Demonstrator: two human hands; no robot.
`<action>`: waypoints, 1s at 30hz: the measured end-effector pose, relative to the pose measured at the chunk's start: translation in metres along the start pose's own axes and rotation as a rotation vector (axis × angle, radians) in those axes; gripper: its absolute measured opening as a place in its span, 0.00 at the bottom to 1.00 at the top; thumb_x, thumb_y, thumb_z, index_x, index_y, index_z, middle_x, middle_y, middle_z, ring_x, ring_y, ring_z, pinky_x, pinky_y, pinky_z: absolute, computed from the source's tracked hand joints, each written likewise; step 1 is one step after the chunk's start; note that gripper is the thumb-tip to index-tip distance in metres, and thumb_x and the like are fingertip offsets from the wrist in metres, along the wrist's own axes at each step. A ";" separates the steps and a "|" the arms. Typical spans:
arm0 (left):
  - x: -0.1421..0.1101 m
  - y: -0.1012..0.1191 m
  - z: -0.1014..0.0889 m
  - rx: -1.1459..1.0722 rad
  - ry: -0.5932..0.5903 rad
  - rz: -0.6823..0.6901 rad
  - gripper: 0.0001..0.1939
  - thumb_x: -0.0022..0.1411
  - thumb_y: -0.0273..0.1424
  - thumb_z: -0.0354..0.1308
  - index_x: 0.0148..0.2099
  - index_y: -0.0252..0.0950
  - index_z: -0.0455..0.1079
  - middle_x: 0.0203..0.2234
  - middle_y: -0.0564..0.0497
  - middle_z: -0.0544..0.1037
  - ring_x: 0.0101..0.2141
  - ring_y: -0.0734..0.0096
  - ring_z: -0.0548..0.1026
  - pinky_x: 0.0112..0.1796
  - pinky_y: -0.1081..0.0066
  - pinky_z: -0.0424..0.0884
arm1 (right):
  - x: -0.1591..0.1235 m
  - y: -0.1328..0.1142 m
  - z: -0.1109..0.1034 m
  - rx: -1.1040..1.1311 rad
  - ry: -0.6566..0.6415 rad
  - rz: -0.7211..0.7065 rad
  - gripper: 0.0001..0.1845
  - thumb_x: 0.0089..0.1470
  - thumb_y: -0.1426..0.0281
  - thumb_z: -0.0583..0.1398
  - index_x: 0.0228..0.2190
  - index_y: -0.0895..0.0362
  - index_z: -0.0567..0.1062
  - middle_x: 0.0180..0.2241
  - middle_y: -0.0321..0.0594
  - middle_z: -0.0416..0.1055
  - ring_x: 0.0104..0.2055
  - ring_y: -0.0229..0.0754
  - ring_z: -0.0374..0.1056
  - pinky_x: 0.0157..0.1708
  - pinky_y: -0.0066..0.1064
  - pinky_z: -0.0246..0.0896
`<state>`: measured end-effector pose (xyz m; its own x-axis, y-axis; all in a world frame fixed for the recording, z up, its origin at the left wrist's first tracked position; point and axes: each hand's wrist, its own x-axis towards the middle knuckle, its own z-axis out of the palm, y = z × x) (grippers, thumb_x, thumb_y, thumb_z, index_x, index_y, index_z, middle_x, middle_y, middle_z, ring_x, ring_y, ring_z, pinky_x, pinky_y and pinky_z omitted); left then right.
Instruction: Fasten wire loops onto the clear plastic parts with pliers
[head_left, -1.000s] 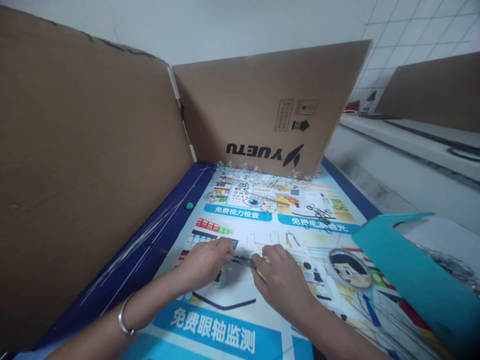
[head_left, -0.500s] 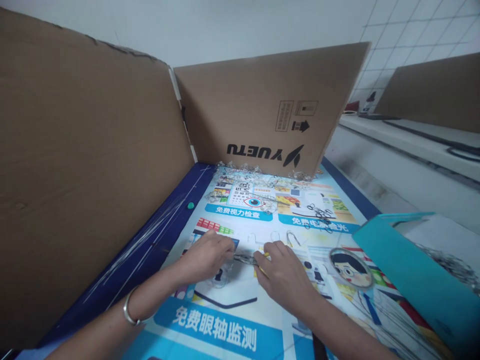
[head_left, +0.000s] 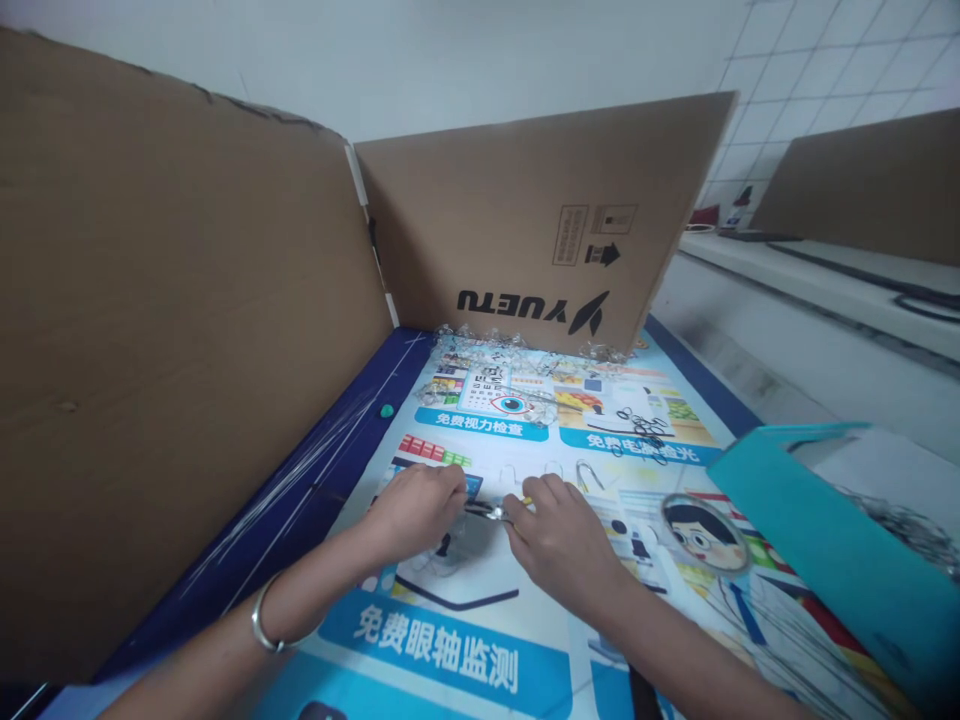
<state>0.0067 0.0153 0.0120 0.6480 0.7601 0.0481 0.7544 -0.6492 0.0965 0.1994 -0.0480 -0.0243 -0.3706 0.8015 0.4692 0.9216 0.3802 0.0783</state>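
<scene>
My right hand (head_left: 562, 540) is closed around the yellow handles of a pair of pliers (head_left: 493, 511), whose metal jaws point left. Close by on the left, my left hand (head_left: 421, 508) is pinched shut at the tips of the jaws. A thin, bent wire (head_left: 450, 560) shows faintly below its fingers, and its ends are hidden. Just beyond the hands, several small U-shaped wire pieces (head_left: 589, 474) lie on the printed sheet (head_left: 480, 590).
Cardboard panels (head_left: 187, 330) stand to the left and back. Long straight wires (head_left: 289, 475) lie along the left edge. Tangled wire pieces (head_left: 495, 345) line the back, and dark rings (head_left: 637, 422) lie nearer. A teal box (head_left: 832, 560) holding wire and a round tape roll (head_left: 703, 537) are at right.
My right fingers have closed further around the pliers' handles, and less yellow shows. Both hands stay in nearly the same place; the view has shifted slightly.
</scene>
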 end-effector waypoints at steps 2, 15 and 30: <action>0.000 0.000 -0.002 -0.038 -0.023 -0.040 0.09 0.62 0.31 0.44 0.34 0.36 0.65 0.25 0.50 0.75 0.28 0.65 0.73 0.26 0.72 0.59 | 0.001 -0.002 -0.001 -0.009 0.008 -0.019 0.04 0.53 0.71 0.55 0.30 0.57 0.70 0.30 0.42 0.64 0.35 0.44 0.56 0.32 0.34 0.45; 0.001 0.005 -0.005 0.027 0.009 -0.211 0.07 0.57 0.30 0.46 0.31 0.37 0.65 0.23 0.49 0.76 0.26 0.62 0.75 0.25 0.71 0.59 | 0.012 -0.012 -0.009 -0.053 -0.008 -0.099 0.05 0.52 0.72 0.55 0.33 0.58 0.70 0.31 0.43 0.64 0.35 0.45 0.55 0.31 0.36 0.45; -0.001 -0.004 -0.010 0.042 -0.080 -0.099 0.10 0.62 0.30 0.40 0.35 0.35 0.62 0.28 0.45 0.76 0.29 0.59 0.75 0.26 0.69 0.61 | 0.017 -0.009 -0.007 0.002 -0.096 -0.061 0.05 0.51 0.70 0.57 0.32 0.57 0.71 0.31 0.42 0.64 0.36 0.44 0.56 0.32 0.34 0.45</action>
<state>0.0020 0.0174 0.0212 0.5750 0.8172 -0.0389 0.8179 -0.5728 0.0553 0.1852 -0.0412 -0.0104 -0.4354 0.8176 0.3768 0.8968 0.4304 0.1025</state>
